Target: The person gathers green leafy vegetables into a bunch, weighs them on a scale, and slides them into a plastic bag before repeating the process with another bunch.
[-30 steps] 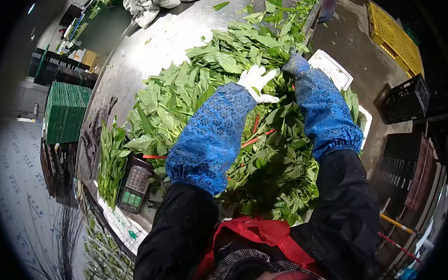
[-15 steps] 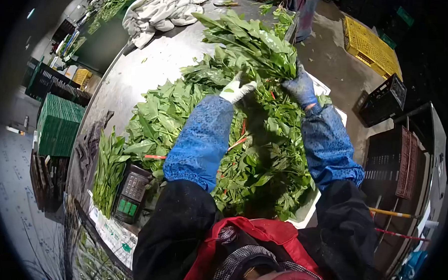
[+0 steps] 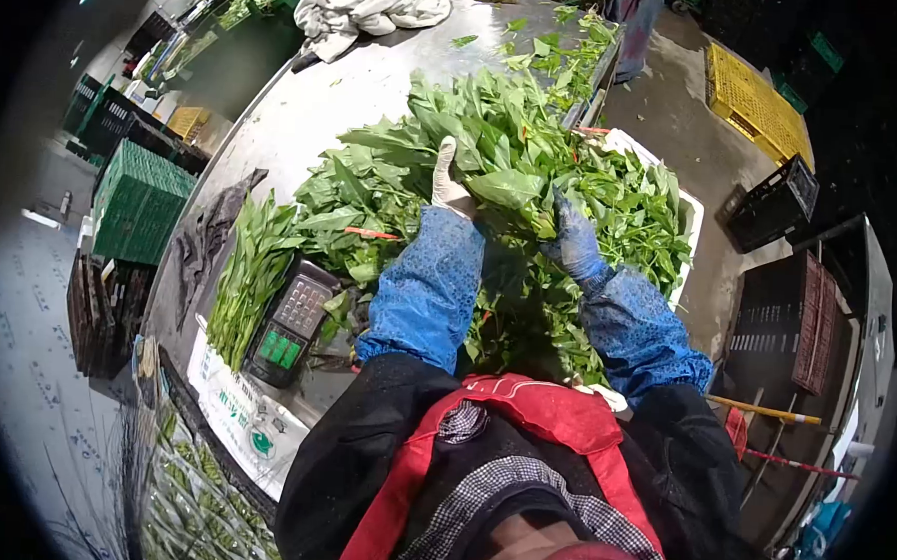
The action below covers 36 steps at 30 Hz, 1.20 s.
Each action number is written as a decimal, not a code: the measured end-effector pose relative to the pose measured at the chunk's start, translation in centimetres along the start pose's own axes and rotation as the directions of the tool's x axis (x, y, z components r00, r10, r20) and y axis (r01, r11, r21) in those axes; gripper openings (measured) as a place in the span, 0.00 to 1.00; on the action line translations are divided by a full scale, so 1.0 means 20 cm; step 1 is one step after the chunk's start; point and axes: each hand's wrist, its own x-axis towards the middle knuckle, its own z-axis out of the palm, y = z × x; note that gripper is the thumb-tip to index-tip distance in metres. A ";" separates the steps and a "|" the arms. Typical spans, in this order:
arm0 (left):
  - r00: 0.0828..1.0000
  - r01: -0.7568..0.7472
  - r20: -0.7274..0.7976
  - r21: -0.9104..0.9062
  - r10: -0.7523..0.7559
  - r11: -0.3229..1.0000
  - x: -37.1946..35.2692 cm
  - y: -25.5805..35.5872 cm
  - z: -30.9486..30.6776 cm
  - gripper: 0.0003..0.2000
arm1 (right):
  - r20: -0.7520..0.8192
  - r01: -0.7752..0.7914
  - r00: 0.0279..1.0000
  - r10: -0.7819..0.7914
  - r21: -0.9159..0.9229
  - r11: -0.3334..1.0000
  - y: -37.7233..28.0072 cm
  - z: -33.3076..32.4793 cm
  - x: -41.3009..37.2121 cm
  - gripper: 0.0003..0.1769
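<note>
Between my hands lies a big bunch of leafy greens [image 3: 494,147], its leaves pointing away from me. My left hand [image 3: 453,185], in a pale glove, grips its left side; the thumb sticks up and leaves hide the other fingers. My right hand [image 3: 576,241], in a blue glove, is closed around the near right end of the bunch. Below and around is a heap of more greens [image 3: 632,203], with red ties among them, partly in a white container [image 3: 693,226]. A separate bunch of long-leaved greens [image 3: 243,291] lies to the left.
A scale display with keypad [image 3: 291,323] sits left of my left sleeve. On the metal table [image 3: 321,109] lie a white cloth [image 3: 365,11] and a dark rag [image 3: 215,235]. Green crates [image 3: 142,202] stand left; a yellow pallet [image 3: 752,98] and black crate [image 3: 772,204] are right.
Both hands have come down and nearer to me with the bunch, which was held up higher over the heap. My left hand, formerly open beside the bunch, is now against it.
</note>
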 end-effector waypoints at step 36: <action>0.970 -0.117 -0.205 0.079 0.131 0.990 -0.05 0.30 -0.15 0.20 | 0.306 -0.253 0.891 0.335 -0.278 0.927 0.37 0.12 -0.25 0.28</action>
